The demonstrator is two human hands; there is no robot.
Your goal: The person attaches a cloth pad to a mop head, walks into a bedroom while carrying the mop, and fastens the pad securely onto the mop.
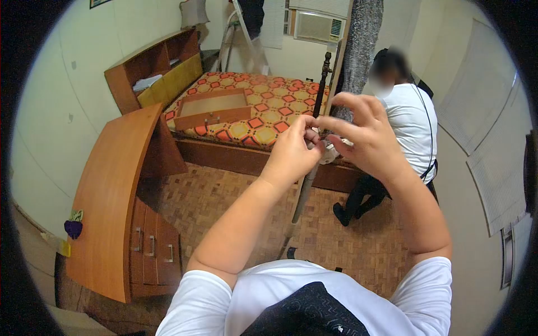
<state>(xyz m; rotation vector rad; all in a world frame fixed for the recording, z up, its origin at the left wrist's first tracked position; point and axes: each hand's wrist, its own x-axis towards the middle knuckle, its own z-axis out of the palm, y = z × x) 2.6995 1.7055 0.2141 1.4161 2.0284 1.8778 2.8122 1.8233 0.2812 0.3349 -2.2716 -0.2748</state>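
Note:
Both of my hands are raised in front of me, close together, near a dark upright pole. My left hand has its fingers curled and pressed together at the tips; whatever is between them is too small to make out. My right hand is just to the right, its fingers bent but spread apart, slightly blurred. A small pale item shows below and between the hands; I cannot tell what it is or whether either hand touches it.
A wooden desk stands at the left. Behind is a bed with a loose drawer on its patterned mattress. A person in a white shirt sits at the right, feet on the parquet floor. A ladder stands behind.

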